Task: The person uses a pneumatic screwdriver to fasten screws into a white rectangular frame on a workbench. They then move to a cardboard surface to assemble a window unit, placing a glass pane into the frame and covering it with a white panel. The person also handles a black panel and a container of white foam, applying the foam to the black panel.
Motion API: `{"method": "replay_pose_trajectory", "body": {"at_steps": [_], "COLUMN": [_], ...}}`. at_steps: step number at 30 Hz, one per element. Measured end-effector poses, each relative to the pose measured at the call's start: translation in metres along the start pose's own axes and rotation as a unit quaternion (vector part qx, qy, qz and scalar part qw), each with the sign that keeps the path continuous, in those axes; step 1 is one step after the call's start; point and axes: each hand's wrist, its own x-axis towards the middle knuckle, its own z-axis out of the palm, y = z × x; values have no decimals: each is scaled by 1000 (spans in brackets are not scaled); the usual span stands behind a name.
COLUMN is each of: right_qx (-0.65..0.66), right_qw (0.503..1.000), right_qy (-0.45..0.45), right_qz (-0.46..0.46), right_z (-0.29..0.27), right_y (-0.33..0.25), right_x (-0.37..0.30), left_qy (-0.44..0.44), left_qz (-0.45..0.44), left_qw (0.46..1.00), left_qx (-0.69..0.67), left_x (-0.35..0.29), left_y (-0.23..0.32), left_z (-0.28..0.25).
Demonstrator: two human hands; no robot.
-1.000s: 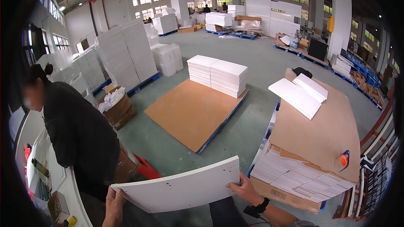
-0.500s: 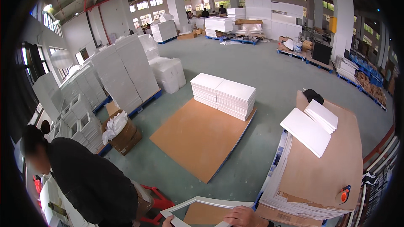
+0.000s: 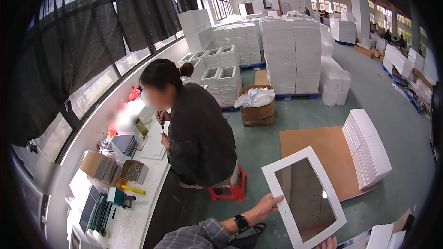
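Note:
A white-framed glass cabinet door (image 3: pixel 302 198) is tilted up in front of me; the floor and brown board show through its dark pane. My left hand (image 3: pixel 265 206) grips its left side, thumb on the front face and the other fingers partly hidden behind. A plaid sleeve and a black watch (image 3: pixel 241 223) are on that arm. Low in the picture my right hand (image 3: pixel 328 243) holds the bottom corner; only some fingertips show.
A co-worker (image 3: pixel 198 124) on a red stool (image 3: pixel 234 189) works with a screwdriver (image 3: pixel 161 122) at the white bench (image 3: pixel 134 221) on the left. White panels (image 3: pixel 367 150) are stacked on a brown board (image 3: pixel 314 138). A carton (image 3: pixel 258 113) and wrapped stacks (image 3: pixel 290 55) stand behind.
My view has swung left toward the bench and the co-worker. The glass door, low at the bottom edge before, is now raised and tilted up, with both hands still on it.

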Motion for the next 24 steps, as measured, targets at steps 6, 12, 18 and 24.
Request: {"method": "replay_pose_trajectory", "body": {"at_steps": [6, 12, 18, 24], "right_qx": [96, -35, -72, -68], "right_qw": [994, 981, 911, 835], "right_qy": [-11, 154, 321, 454], "right_qz": [54, -109, -250, -303], "right_z": [43, 57, 35, 16], "right_y": [7, 18, 5, -1], "right_x": [77, 100, 37, -6], "left_qy": [-30, -99, -279, -295], "left_qz": [5, -94, -105, 50], "left_qw": [1000, 984, 937, 930], "left_qx": [3, 118, 184, 213], "left_x": [67, 121, 171, 223], "left_y": [8, 18, 9, 2], "left_z": [-10, 9, 102, 159]}}
